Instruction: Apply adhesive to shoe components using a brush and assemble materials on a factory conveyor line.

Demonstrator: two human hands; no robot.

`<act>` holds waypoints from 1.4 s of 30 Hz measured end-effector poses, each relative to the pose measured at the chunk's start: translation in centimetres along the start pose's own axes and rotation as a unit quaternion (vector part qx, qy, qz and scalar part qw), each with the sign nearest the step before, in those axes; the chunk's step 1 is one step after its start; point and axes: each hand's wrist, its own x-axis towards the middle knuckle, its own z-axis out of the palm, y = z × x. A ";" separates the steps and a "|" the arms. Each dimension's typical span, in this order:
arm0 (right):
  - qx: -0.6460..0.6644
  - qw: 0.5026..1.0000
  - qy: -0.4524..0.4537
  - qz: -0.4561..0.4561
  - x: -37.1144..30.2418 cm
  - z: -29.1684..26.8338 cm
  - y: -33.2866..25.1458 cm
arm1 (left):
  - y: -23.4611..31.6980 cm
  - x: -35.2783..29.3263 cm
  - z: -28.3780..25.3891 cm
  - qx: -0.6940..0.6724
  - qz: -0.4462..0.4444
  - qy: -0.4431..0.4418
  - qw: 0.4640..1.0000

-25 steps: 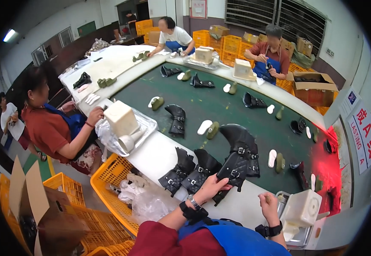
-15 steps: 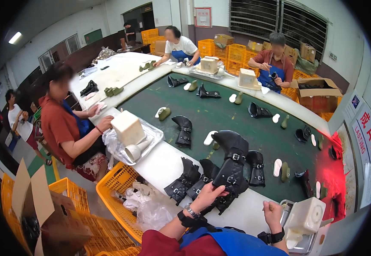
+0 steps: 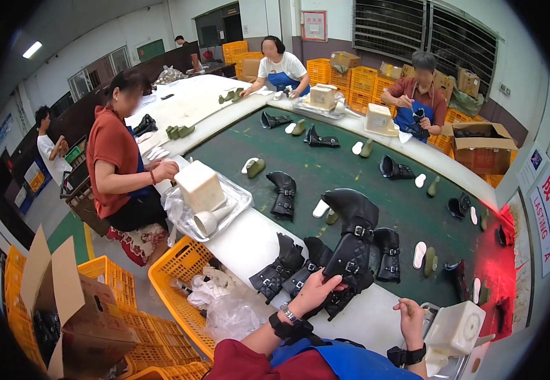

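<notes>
Holding a black buckled boot (image 3: pixel 355 239)

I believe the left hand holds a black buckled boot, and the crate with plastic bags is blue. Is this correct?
One thing is wrong: in the head view, the crate with plastic bags is yellow-orange, not blue. The left hand does hold a black buckled boot.
</notes>
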 end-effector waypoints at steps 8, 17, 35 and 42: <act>-0.048 0.995 -0.036 0.074 0.3 -0.5 -2.3 | 0.0 0.1 -2.0 -0.027 0.006 0.065 0.998; -0.135 0.991 0.000 0.015 0.7 -1.9 0.6 | 1.1 0.3 -5.4 -0.049 0.006 0.130 0.990; 0.013 0.995 0.066 0.066 2.3 -5.1 1.3 | 6.4 14.8 -21.5 -0.121 0.076 0.313 0.939; -0.021 0.992 0.086 0.096 3.0 -5.0 2.7 | 4.2 25.5 -33.9 -0.176 0.141 0.433 0.873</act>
